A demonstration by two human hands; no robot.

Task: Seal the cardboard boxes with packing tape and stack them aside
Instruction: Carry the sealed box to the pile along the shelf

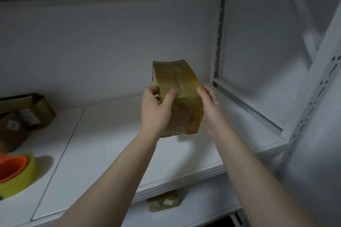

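A small brown cardboard box [177, 83], glossy with packing tape over its top and front, is held tilted above the white shelf [114, 134]. My left hand [156, 110] grips its near left side, thumb on the taped top. On its right side rests my right hand [210, 108], with the fingers pressed against the box. The roll of yellowish packing tape [24, 177] with an orange core lies at the shelf's left edge.
Open brown cardboard boxes [27, 114] with labels sit at the far left of the shelf. Another small box [163, 202] stands on the lower shelf. A perforated white upright [313, 107] rises at right, and the shelf's back wall [110, 46] is close behind.
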